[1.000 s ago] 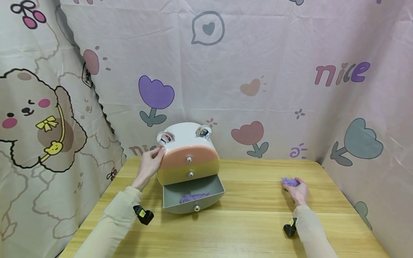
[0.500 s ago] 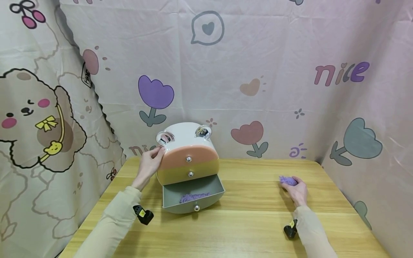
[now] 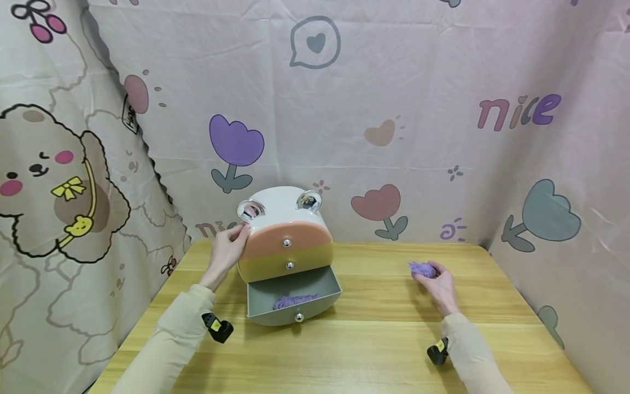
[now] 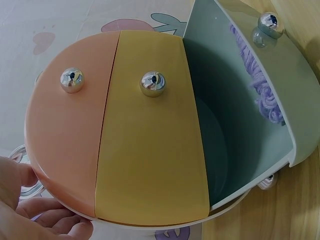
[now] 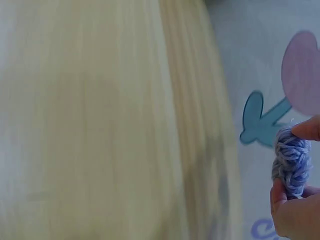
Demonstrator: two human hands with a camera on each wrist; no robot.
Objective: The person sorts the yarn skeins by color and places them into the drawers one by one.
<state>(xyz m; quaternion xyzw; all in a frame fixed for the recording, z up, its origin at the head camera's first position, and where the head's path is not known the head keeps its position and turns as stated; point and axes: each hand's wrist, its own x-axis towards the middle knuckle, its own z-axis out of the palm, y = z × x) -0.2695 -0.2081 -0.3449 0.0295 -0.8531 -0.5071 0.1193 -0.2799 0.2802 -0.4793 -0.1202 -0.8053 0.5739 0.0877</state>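
My left hand (image 3: 227, 251) grips the upper left side of a small drawer cabinet (image 3: 287, 235) below one of its silver rings. In the left wrist view, the left thumb and fingers (image 4: 50, 217) hold its rounded edge. The peach and yellow drawers are closed; the bottom green drawer (image 3: 300, 286) is pulled out. Inside that drawer lies a purple yarn bundle (image 3: 295, 301). My right hand (image 3: 441, 284) pinches a second purple yarn bundle (image 3: 422, 269) above the right part of the table. The right wrist view shows this yarn bundle (image 5: 291, 160) between thumb and fingers.
The wooden table (image 3: 374, 350) carries the cabinet at its left side. Behind it hangs a printed cloth (image 3: 418, 82), with more cloth at both sides. A black wrist camera (image 3: 218, 328) hangs from the left sleeve, and another camera (image 3: 437, 351) from the right.
My right hand has moved left with the yarn bundle, toward the cabinet. The left hand stays on the cabinet, and the green drawer remains pulled out.
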